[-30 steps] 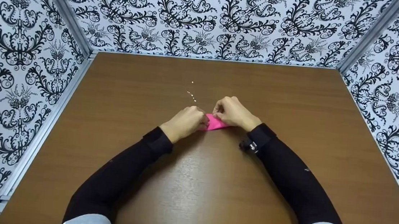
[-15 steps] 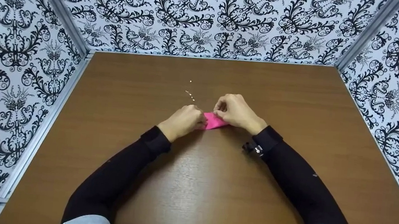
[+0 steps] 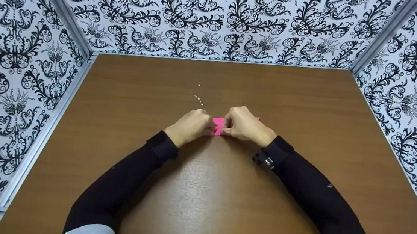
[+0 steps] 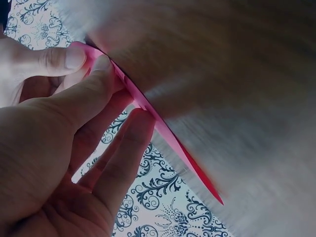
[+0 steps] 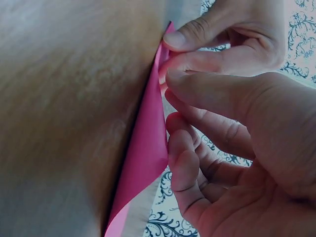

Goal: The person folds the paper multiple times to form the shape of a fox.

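A folded sheet of pink paper (image 3: 219, 126) lies between my two hands, low over the wooden table. My left hand (image 3: 192, 126) pinches its left part, thumb on the near side, as the left wrist view shows; there the paper (image 4: 170, 136) is seen nearly edge-on, tapering to a red tip. My right hand (image 3: 247, 125) pinches the near edge close to the left hand's fingers. Seen from the right wrist, the paper (image 5: 145, 148) has a curled flap with a loose, lifted edge along the right fingers (image 5: 183, 163). In the head view, most of it is hidden behind the hands.
Several tiny pale bits (image 3: 198, 98) lie in a line on the brown table (image 3: 194, 191) beyond the left hand. Patterned walls (image 3: 201, 22) with metal frame strips (image 3: 61, 10) border the table at the back and sides.
My right hand has come down toward the near edge of the paper, and a pink corner now shows beyond its knuckles. The left hand stays nearly in place on the paper.
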The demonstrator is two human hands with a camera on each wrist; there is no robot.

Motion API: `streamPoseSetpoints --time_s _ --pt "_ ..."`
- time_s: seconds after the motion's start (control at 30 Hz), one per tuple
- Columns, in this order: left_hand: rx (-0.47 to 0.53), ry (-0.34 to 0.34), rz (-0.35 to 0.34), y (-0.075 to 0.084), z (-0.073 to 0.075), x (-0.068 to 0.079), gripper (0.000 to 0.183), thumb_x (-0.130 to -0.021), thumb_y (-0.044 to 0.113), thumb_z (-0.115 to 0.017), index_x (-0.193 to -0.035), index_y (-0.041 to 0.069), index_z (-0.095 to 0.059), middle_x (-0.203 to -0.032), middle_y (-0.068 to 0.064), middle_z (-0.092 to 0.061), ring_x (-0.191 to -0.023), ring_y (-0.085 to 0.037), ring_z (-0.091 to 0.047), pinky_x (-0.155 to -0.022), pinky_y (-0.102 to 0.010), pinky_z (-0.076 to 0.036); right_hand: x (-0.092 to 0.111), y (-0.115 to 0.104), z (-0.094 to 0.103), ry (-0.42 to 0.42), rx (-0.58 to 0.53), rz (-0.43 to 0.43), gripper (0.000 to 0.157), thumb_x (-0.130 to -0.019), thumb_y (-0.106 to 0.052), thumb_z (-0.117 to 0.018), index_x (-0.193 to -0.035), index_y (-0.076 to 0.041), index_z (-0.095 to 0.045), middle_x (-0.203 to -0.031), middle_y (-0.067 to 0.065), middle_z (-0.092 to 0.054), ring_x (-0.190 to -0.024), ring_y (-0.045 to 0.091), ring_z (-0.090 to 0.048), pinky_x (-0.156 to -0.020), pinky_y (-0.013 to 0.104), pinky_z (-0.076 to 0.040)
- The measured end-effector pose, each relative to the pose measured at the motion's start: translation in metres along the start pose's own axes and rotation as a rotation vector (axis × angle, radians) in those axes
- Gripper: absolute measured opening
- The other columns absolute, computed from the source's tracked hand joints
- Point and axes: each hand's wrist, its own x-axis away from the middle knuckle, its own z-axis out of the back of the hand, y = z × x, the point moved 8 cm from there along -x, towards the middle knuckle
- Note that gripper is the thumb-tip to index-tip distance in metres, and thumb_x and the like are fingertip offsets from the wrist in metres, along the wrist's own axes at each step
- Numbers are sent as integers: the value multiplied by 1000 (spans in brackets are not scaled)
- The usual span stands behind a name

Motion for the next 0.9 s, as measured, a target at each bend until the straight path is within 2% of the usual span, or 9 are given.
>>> streamPoseSetpoints --time_s 0.23,0.53,0.8,0.9 --pt "5 -20 9 0 -1 0 11 -102 19 -91 -98 9 -92 -97 -9 -89 -94 -31 -84 -89 -47 -71 -1 10 -8 -30 0 -66 12 -91 -18 -94 -83 -13 -87 -87 3 -84 -84 23 -73 -80 42 -61" --pt "3 -17 5 1 -1 0 11 -101 17 -91 -94 9 -90 -94 -9 -88 -91 -30 -84 -87 -48 -71 -1 21 -12 -85 -60 -160 8 -90 -22 -94 -87 -16 -91 -88 0 -87 -85 20 -73 -84 40 -61" --pt "12 -36 27 0 -2 -2 10 -102 17 -91 -96 10 -90 -96 -10 -88 -92 -31 -84 -89 -47 -71 -3 22 -12 -126 -52 -190 11 -92 -22 -95 -86 -15 -90 -85 1 -85 -77 16 -68 -77 33 -56" --pt "14 -46 31 0 -2 -2 8 -103 16 -90 -99 9 -91 -98 -10 -89 -94 -31 -84 -90 -46 -71 -4 23 -12 -139 -54 -199 12 -92 -22 -95 -84 -15 -89 -82 -1 -83 -75 14 -65 -73 34 -55"
